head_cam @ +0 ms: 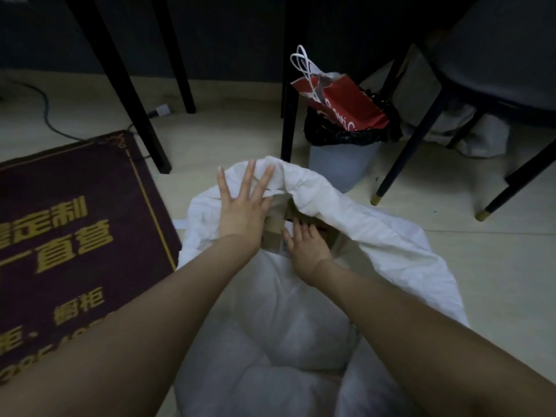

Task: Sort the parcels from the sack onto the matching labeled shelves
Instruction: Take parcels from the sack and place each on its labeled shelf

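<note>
The tiled floor [451, 236] carries everything here. The labeled shelves are not in view. A white cloth sack [346, 224] lies along the middle of the floor with its mouth facing away from the person, and its near end bulges, lumpy and full. The cloth is soft and limp, so it will probably sag back over the opening unless it is held aside.

The dark red doormat [75, 236] lies just beside the sack's left edge. Past the mouth a grey waste bin [340, 167] stands between black furniture legs, with a red paper bag [346, 106] stuffed in it.

Inside the mouth sit brown cardboard parcels [272, 236]. They look like small, stiff, square-edged boxes, and one shows a pale label. They are likely light and hold their shape. A grip across two opposite faces should serve better than pinching a taped flap.

The left hand [240, 212] lies flat with its fingers spread wide, pressing the cloth at the left edge of the mouth. The right hand [307, 245] reaches into the opening with fairly straight fingers resting on the cardboard. It has not yet closed round any box.
</note>
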